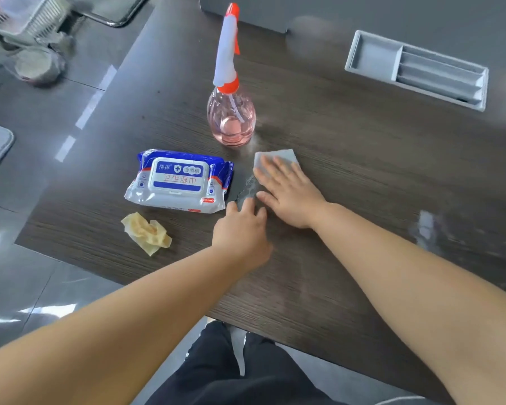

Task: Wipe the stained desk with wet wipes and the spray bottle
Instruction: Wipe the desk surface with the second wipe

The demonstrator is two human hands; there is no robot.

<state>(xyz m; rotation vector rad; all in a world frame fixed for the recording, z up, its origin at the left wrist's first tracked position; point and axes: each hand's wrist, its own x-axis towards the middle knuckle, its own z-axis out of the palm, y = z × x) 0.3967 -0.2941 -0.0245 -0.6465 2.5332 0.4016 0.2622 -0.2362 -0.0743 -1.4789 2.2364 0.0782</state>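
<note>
Both forearms reach over the counter. Right hand lies flat, fingers straight, pressing a white wipe just beside the spray bottle. Left hand rests open by a wet smear. Wiping step in hand; the next stroke should likely cover that smear.

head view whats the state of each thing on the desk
spray bottle, upright, part full, pink liquid
wet wipes pack, flat, lid closed
used wipe, crumpled, stained yellow
fresh wipe, spread flat, pinned down
right hand, flat, pressing fresh wipe
left hand, fingers straight, at wipe's near edge
</note>
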